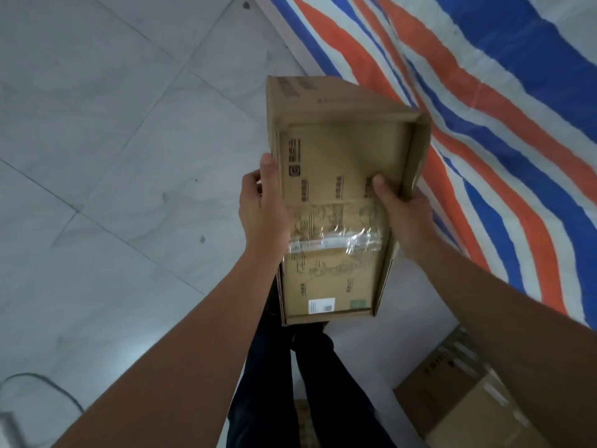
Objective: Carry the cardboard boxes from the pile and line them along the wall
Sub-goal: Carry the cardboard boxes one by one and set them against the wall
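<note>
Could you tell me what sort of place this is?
Likely a storeroom or packing area: pale grey tiled floor, orange, white and blue striped tarpaulin, a carried brown cardboard box, another box on the floor.

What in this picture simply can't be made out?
Head view:
Print on the held cardboard box: too blurred to read.
Most fingers of left hand and right hand: hidden behind the box.
On the floor, the second box: cut off by the bottom edge.
</note>
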The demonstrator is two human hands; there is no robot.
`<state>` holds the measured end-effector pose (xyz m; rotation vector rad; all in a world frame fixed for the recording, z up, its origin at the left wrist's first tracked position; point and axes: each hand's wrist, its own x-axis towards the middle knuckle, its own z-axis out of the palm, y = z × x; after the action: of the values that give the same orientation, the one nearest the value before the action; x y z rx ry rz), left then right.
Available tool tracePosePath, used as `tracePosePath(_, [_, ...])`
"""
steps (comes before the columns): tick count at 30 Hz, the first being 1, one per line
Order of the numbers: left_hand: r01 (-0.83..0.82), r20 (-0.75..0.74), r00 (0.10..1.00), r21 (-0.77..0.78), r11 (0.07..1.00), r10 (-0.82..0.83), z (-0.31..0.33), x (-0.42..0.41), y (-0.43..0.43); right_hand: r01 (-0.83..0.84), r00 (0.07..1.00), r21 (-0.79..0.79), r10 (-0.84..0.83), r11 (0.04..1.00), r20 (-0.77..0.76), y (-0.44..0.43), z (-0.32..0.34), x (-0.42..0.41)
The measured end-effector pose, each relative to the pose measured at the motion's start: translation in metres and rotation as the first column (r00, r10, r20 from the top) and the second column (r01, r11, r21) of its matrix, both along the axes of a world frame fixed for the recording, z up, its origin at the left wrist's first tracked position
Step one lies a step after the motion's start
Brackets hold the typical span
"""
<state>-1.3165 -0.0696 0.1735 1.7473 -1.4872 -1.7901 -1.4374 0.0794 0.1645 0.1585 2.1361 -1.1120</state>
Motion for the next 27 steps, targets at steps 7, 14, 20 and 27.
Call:
tracePosePath(7, [0.265, 0.2, 0.936, 0.147, 0.953, -0.29, -0.026, 0.037, -0.016, 0.111, 0.993, 0.116, -0.114, 0.987, 0.022, -0.031, -0.008, -0.023])
tracePosePath(14, [0.262, 0.112, 0.947, 0.272, 0.926, -0.301, -0.032, 0.023, -0.046, 0.25, 0.964, 0.295, -0.209, 0.922, -0.165, -0.029, -0.023, 0.009])
tracePosePath(20, [0.17, 0.143, 0.966, 0.282, 0.944, -0.216, -0.026, 0.027, -0.059, 0.175, 0.979, 0.416, -0.11, 0.892, -0.174, -0.052, -0.021, 0.0])
tracePosePath(27, [0.015, 0.205, 0.976, 0.304, 0.953, -0.081, 0.015, 0.082, -0.066, -0.041, 0.999, 0.491, 0.052, 0.87, -0.01, -0.066, 0.017, 0.041])
